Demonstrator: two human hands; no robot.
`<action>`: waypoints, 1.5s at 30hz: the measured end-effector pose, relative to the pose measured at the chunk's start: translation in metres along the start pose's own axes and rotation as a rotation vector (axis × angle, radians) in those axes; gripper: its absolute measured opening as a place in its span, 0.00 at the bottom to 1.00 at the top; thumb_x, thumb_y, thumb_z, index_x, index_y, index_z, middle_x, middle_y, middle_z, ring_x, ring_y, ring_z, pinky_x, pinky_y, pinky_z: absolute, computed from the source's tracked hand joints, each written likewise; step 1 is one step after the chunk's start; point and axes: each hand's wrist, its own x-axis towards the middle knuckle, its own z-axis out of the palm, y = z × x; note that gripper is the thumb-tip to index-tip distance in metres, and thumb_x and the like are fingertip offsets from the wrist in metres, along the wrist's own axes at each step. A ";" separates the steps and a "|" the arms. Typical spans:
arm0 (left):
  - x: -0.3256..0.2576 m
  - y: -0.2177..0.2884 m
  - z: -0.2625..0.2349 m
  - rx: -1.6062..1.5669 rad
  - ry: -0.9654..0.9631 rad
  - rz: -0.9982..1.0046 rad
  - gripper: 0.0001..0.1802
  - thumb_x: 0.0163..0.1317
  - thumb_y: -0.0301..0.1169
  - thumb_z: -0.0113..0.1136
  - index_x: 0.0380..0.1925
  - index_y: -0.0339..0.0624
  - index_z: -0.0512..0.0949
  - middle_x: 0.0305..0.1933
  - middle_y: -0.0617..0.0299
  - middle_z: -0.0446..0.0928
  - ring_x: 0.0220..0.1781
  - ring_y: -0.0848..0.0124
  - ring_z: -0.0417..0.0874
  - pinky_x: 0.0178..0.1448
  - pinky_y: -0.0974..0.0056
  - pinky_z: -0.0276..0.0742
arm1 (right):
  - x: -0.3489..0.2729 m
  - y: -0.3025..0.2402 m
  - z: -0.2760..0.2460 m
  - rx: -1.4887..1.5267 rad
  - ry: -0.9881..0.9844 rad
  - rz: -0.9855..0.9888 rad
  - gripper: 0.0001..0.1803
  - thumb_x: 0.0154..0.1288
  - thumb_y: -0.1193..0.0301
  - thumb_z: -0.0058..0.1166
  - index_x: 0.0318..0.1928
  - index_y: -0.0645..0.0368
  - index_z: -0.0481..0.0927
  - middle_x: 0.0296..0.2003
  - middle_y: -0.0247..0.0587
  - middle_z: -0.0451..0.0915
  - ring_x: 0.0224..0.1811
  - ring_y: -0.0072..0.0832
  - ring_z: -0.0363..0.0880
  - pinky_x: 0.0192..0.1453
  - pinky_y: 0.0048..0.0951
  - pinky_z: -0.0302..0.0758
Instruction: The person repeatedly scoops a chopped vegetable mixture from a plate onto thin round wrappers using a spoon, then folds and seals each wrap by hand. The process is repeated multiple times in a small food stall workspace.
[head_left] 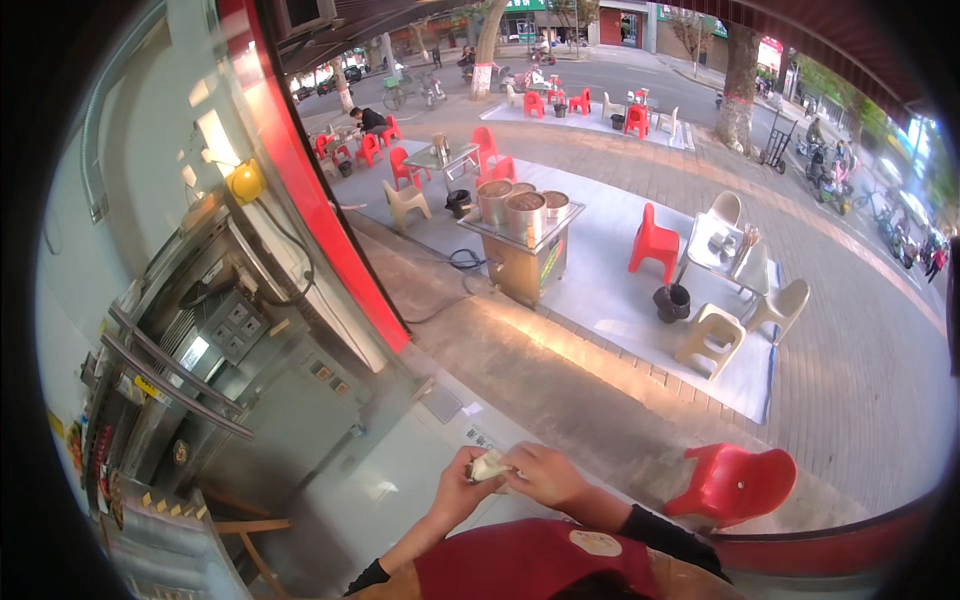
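we see the left hand curled around a pale piece from the left, while the right hand, also bent closed, pinches its right end. the piece lies between the hands, in front of a garment of dark red cloth; fingers cover part of it, and we cannot tell its material. at right we note a chair, red, smooth and curved; farther ahead, a boxy metal cart bears round pots.
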 end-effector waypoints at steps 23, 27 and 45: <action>0.017 0.049 0.064 -0.446 0.315 -0.295 0.20 0.59 0.21 0.62 0.49 0.46 0.67 0.49 0.59 0.77 0.50 0.61 0.82 0.51 0.50 0.82 | 0.046 -0.041 -0.272 1.315 -0.194 -0.704 0.06 0.57 0.80 0.63 0.36 0.63 0.80 0.41 0.47 0.77 0.40 0.34 0.80 0.48 0.34 0.78; 0.015 0.050 0.070 -0.452 0.221 -0.298 0.20 0.59 0.21 0.62 0.49 0.45 0.67 0.48 0.59 0.77 0.50 0.63 0.82 0.51 0.53 0.82 | 0.038 -0.082 -0.265 1.485 -0.327 -1.040 0.04 0.63 0.78 0.60 0.30 0.65 0.82 0.33 0.48 0.81 0.34 0.34 0.81 0.38 0.27 0.80; 0.006 0.019 0.029 -0.331 -0.505 -0.334 0.27 0.54 0.21 0.59 0.55 0.38 0.65 0.51 0.48 0.75 0.53 0.54 0.80 0.50 0.51 0.83 | -0.152 -0.139 -0.108 0.748 0.554 -0.094 0.07 0.67 0.73 0.51 0.34 0.63 0.80 0.32 0.42 0.81 0.35 0.30 0.77 0.40 0.29 0.72</action>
